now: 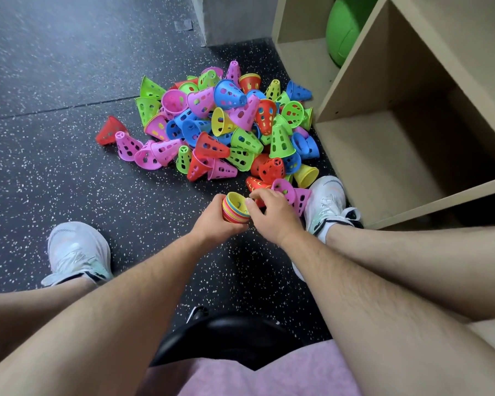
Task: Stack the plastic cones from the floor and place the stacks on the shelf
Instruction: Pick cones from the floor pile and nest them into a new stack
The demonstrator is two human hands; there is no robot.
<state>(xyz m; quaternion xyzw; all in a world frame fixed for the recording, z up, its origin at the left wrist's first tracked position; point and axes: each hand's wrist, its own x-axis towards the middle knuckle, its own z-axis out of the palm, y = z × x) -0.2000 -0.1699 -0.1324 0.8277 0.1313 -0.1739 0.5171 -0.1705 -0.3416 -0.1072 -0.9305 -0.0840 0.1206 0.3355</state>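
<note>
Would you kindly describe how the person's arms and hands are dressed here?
The left forearm and right forearm are bare and hairy, with no sleeves in view. The left hand and right hand wear no gloves; no watch, band or ring shows.

Dozens of loose cones (226, 124), one stack (233, 208), one ball (345, 27), two shoes (77, 250) (326, 204)

No text, label, brand or number is legible anywhere.
</note>
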